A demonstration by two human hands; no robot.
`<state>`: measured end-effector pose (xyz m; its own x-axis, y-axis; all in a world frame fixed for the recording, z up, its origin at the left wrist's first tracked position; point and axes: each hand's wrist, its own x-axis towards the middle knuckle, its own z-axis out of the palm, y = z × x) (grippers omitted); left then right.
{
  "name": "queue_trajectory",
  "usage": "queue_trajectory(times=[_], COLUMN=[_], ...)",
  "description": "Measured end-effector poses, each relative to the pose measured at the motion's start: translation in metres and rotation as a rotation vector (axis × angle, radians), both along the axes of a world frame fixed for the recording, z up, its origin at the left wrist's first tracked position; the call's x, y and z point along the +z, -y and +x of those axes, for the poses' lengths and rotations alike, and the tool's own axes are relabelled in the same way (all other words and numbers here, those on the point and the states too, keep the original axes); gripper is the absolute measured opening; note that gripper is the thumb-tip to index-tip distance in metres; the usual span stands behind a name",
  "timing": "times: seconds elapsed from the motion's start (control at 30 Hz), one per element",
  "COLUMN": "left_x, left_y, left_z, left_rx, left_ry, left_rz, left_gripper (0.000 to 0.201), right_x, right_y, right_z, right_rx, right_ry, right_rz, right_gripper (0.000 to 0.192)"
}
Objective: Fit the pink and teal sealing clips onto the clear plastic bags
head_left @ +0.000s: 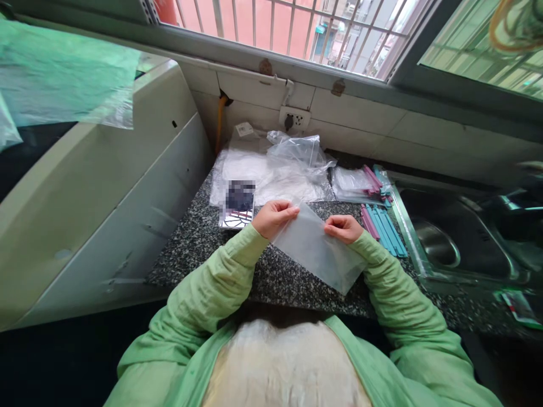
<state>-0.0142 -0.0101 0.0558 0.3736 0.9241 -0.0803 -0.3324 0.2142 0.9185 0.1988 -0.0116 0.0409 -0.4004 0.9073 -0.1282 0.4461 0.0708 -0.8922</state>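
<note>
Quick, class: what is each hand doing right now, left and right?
Left hand: closed, pinching the top edge of the clear plastic bag.
Right hand: closed, pinching the same bag's top edge.

One view only, from a camera on the person's head, looking forward and steeply down over the chest and green sleeves onto the table. It sits close above the table, which fills the picture's middle. Beyond the table the view takes in the tiled wall and barred window; right of the table lies the sink, left of it a pale appliance. The wide lens bends straight edges toward the frame's borders
</note>
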Motion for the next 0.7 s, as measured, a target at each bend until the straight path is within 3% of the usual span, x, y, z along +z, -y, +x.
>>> queue_trajectory(times=[0.2,0.43,0.7], left_x=[0.000,0.003,0.004], left_y=[-0.002,-0.006,-0.006], left_z=[0.000,-0.004,-0.007], left_rx=[0.013,0.043,0.091], left_ry=[0.014,0.031,0.017], left_rz=[-0.025,-0.028,0.009], left_gripper=[0.040,0.038,0.035], right_x=[0.003,0.010,0.013], right_y=[0.001,0.002,0.001], right_z=[0.000,0.008,0.011], right_rx=[-0.011,0.071,0.019], right_ry=[-0.001,0.004,0.009], right_rz=[-0.038,-0.115,-0.046], right_gripper=[0.049,0.047,0.047])
